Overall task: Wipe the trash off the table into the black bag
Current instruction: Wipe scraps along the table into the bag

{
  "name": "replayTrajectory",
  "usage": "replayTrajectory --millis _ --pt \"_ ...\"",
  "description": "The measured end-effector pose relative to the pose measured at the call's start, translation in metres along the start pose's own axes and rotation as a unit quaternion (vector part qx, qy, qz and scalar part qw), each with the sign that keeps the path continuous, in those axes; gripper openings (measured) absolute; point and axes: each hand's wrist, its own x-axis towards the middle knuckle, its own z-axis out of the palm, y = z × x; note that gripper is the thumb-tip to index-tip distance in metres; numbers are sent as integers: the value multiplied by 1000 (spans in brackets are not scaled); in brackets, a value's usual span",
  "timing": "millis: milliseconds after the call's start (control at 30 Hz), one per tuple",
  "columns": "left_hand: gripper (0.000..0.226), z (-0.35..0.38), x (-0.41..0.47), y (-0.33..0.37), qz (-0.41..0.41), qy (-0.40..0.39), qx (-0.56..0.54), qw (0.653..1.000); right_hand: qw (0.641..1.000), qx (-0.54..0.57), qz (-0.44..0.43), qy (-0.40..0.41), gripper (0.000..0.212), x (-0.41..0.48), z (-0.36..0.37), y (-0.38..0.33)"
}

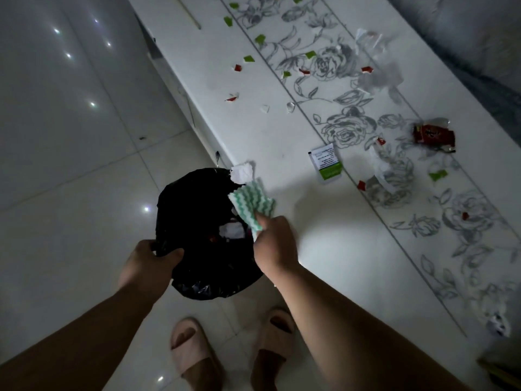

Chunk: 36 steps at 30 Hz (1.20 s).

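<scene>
Left hand (149, 259) grips the black bag (203, 235) rim, fingers curled shut on it, bag mouth open just below the table (324, 235) edge. Right hand (275, 244) pinches a green-striped cloth (252, 203), which sticks out past the fingertips over the bag, touching a white scrap (242, 172) at the edge. Trash scattered further up the table.

The table (324, 235) surface just right of the right hand (275, 245) is bare and open to a sweep. Farther along, a sachet (327, 165), clear wrapper (384, 173), red packet (434, 136) and scattered scraps (248, 59) lie in the way. At the table edge, a white scrap (242, 172) and the cloth (252, 203) overhang the bag (197, 221) mouth.
</scene>
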Motion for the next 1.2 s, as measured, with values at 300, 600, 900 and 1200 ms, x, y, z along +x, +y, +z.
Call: replayTrajectory --millis 300,600,900,1200 --pt "50 -16 19 21 14 17 -3 1000 946 -1 167 276 38 7 -103 93" --pt "56 -11 53 43 -11 51 24 998 916 51 366 158 38 64 -141 186" --pt "50 -13 60 47 -34 50 29 998 966 -66 218 119 40 153 -147 141" --pt "42 -21 58 51 -38 39 2 999 990 -83 86 77 52 158 -113 85"
